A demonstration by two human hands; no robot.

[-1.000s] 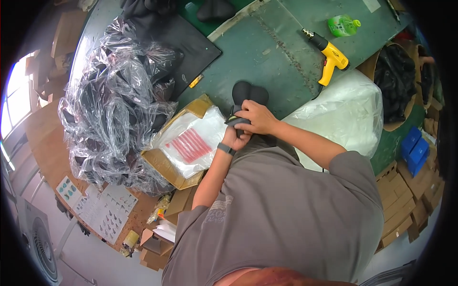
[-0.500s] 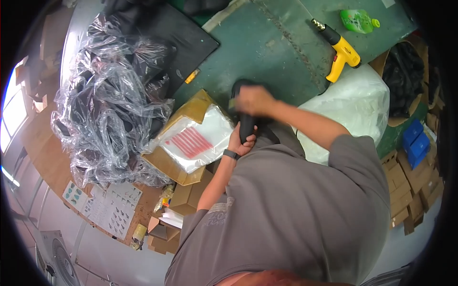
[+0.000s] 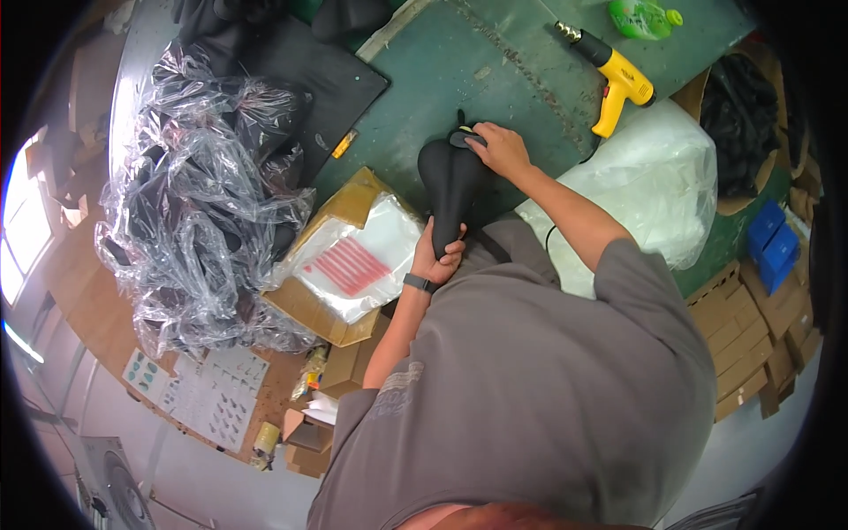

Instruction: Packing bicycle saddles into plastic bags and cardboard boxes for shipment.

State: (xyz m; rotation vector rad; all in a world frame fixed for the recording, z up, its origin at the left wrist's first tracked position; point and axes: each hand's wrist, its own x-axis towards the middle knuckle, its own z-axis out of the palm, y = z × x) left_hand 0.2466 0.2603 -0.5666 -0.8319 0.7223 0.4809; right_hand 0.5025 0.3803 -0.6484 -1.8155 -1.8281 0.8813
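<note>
A black bicycle saddle [image 3: 448,181] lies over the near edge of the green table, its wide end away from me and its nose toward my body. My left hand [image 3: 438,253] is wrapped round the nose. At the far wide end my right hand [image 3: 500,148] is closed on a small dark pad-like piece [image 3: 463,139] with a pale yellow bit on it. That piece rests against the saddle's rear edge; its exact kind is unclear. Left of the saddle, an open carton [image 3: 358,199] holds clear plastic bags [image 3: 389,247] with red printing.
A yellow heat gun [image 3: 623,87] and a green bottle [image 3: 643,19] lie at the far right of the table [image 3: 459,71]. Plastic-wrapped black items [image 3: 208,212] are heaped at left beside a black board [image 3: 331,79]. A white foam-like bag [image 3: 649,185] sits at my right.
My right hand, blurred before over the middle of the saddle, has moved to its far wide end. The saddle's top now shows. My left hand still grips the nose.
</note>
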